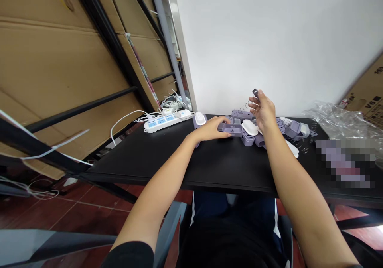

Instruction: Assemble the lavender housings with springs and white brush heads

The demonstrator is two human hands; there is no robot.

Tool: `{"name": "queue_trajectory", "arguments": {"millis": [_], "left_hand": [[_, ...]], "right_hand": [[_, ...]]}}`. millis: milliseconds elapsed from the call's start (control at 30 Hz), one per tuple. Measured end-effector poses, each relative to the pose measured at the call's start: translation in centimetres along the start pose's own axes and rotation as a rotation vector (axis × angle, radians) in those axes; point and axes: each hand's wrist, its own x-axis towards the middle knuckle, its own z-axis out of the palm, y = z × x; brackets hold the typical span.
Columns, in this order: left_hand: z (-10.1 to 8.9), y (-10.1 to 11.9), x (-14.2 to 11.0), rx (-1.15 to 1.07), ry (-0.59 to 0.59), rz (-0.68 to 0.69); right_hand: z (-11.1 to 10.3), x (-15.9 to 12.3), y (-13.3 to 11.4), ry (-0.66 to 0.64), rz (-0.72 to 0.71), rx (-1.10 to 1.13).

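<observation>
My left hand (pixel 212 128) is closed around one end of a purple plastic housing (pixel 232 130), an oblong hollow part whose open side faces me. Raised above the pile, my right hand (pixel 263 110) pinches a small dark clip-like part (pixel 255 93). A thin coil spring (pixel 245 106) shows just left of that hand; whether it is attached to the dark part I cannot tell. Beneath and between the hands lie more purple housings (pixel 247 138) and a white oval part (pixel 249 127). Left of them, another white oval piece (pixel 200 118) sits on a purple part.
On the black table (pixel 143 152), a white power strip (pixel 167 121) with cables lies at the left. More purple parts (pixel 293 129) and loose springs (pixel 303 145) are at the right, beside clear plastic wrap (pixel 332 120) and a cardboard box (pixel 368 96). A white wall (pixel 269 40) stands behind.
</observation>
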Motion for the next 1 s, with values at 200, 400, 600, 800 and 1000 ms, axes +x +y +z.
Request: {"name": "queue_trajectory", "arguments": {"millis": [200, 400, 600, 800, 1000], "left_hand": [[-0.6, 0.1, 0.1, -0.394, 0.135, -0.053], [-0.6, -0.3, 0.4, -0.549, 0.208, -0.078], [-0.6, -0.4, 0.4, -0.505, 0.213, -0.078], [-0.6, -0.2, 0.3, -0.495, 0.221, -0.088], [-0.8, 0.0, 0.2, -0.505, 0.22, -0.086]], "right_hand": [[0.2, -0.2, -0.1, -0.025, -0.014, -0.033], [0.8, -0.9, -0.3, -0.001, -0.021, -0.002], [0.9, -1.1, -0.5, -0.003, -0.07, -0.063], [1.0, -1.2, -0.7, -0.012, -0.091, -0.086], [1.0, -1.3, -0.9, -0.007, -0.095, -0.032]]}}
